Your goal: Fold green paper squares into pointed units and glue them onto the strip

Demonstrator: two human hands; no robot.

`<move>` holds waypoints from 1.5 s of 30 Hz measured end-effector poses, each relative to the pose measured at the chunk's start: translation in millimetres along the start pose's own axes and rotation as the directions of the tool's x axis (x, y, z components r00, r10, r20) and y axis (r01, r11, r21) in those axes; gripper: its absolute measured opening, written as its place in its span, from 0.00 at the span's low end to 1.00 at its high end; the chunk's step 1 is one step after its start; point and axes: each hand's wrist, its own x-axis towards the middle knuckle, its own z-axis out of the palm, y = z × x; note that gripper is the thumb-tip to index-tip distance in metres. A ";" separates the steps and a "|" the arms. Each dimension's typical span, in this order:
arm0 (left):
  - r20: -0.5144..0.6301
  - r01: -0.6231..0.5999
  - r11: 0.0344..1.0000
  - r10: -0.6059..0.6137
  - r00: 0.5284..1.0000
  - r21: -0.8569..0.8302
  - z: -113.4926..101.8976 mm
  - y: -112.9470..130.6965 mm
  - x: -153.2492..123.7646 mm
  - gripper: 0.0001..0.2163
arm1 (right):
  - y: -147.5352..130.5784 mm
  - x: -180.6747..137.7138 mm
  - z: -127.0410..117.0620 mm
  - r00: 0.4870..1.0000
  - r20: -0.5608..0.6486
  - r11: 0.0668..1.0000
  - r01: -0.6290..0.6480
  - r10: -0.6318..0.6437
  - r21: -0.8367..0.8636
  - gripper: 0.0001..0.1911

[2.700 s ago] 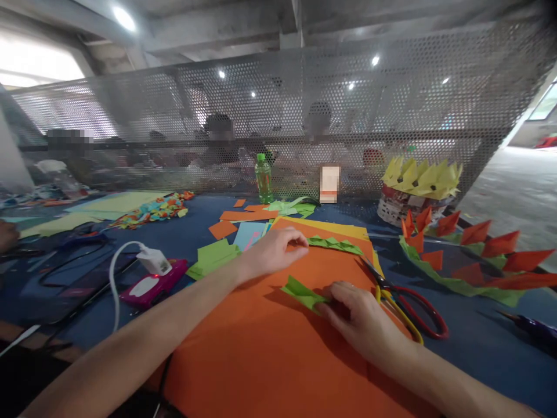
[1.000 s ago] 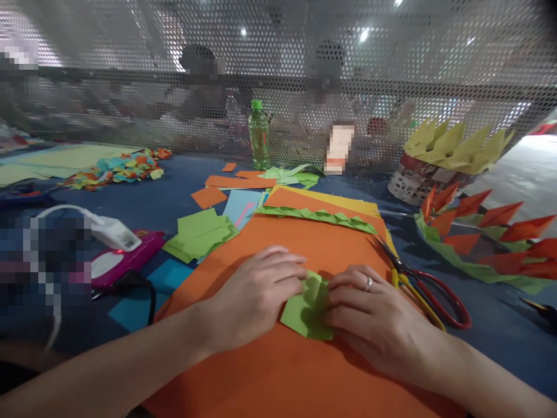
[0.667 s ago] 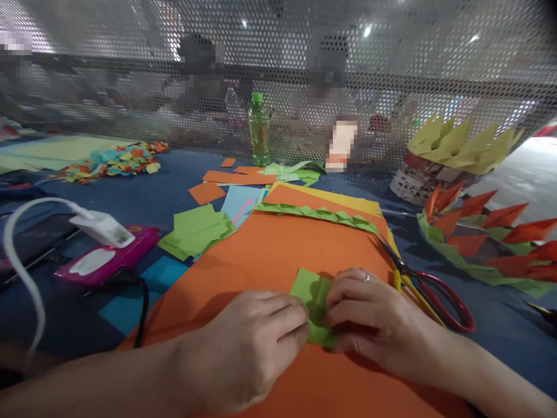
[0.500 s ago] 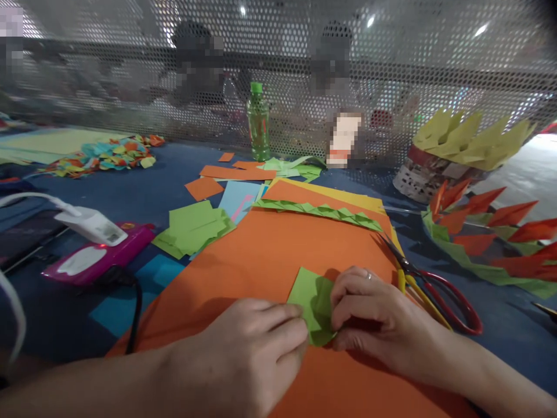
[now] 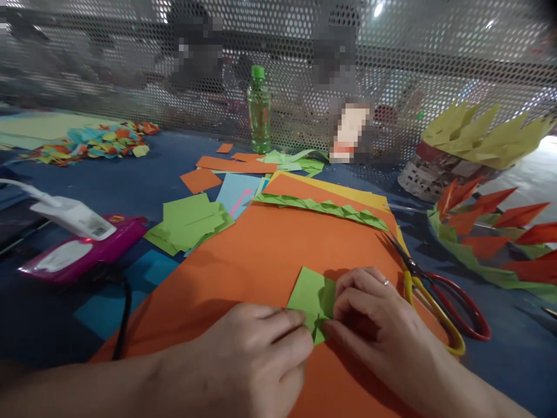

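Observation:
A small green paper piece (image 5: 310, 293) lies partly folded on a large orange sheet (image 5: 270, 255). My left hand (image 5: 256, 354) pinches its near left edge with curled fingers. My right hand (image 5: 374, 325), with a ring on one finger, presses and pinches its right side. Both hands meet at the paper's lower corner. A long green folded zigzag strip (image 5: 322, 206) lies across the far end of the orange sheet.
Red and yellow scissors (image 5: 439, 296) lie right of my right hand. A stack of green squares (image 5: 189, 220), a pink device (image 5: 82, 249) with a white charger, a green bottle (image 5: 259, 110) and orange-green paper crowns (image 5: 491, 232) sit around. A perforated metal screen (image 5: 435, 69) closes the back.
My left hand left the green strip and joined the right on the green piece. Both hands drew it nearer and folded it. The view has tilted down and closer.

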 end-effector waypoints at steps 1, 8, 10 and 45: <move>-0.004 0.002 1.000 -0.002 1.000 0.001 0.2 -0.2 0.4 0.12 | -0.2 -0.1 0.3 1.000 -0.001 1.000 -0.001 0.001 -0.005 0.10; -0.035 0.020 1.000 -0.020 0.999 0.009 2.0 0.6 -0.6 0.13 | -0.7 -0.9 1.8 1.000 -0.001 0.999 -0.005 0.005 -0.047 0.11; -0.028 0.025 1.000 -0.024 0.999 0.003 2.2 1.3 -1.3 0.13 | -1.1 -0.9 2.3 1.000 -0.008 0.998 0.002 -0.002 -0.063 0.12; 0.058 0.180 0.958 -0.171 0.984 -0.224 8.4 -1.8 8.9 0.11 | -2.7 -1.1 4.6 1.000 -0.025 0.999 0.006 -0.008 -0.047 0.12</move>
